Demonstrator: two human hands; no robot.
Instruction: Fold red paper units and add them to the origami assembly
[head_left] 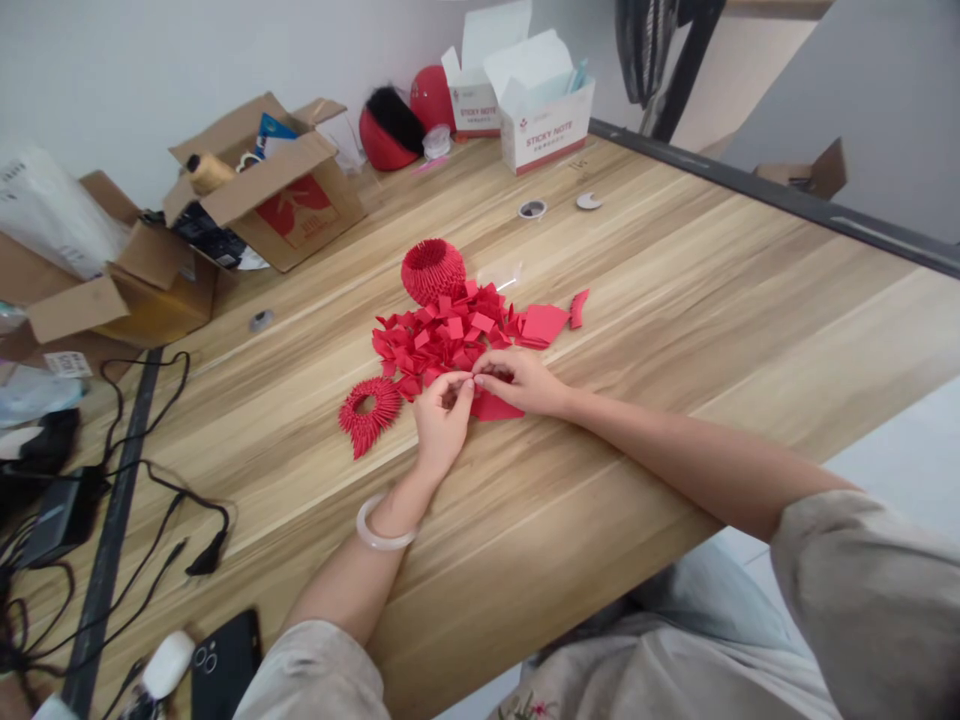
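My left hand (pixel 442 420) and my right hand (pixel 521 382) meet at their fingertips just in front of a pile of folded red paper pieces (pixel 446 330). Both are closed in a pinch; what lies between the fingertips is too small to make out. Under my right hand lies a flat red sheet (pixel 495 407). Behind the pile stands a round red basket-like piece (pixel 433 270) made of many folded units. Left of my left hand rests a red ring with a pointed tail (pixel 370 412). More red paper (pixel 544 325) lies right of the pile, beside a small curved red strip (pixel 578 309).
Open cardboard boxes (pixel 300 215) stand at the back left, white sticky note boxes (pixel 547 125) at the back. Black cables (pixel 150 465) run along the left. A black phone (pixel 226 668) and white case (pixel 169 665) lie at the front left.
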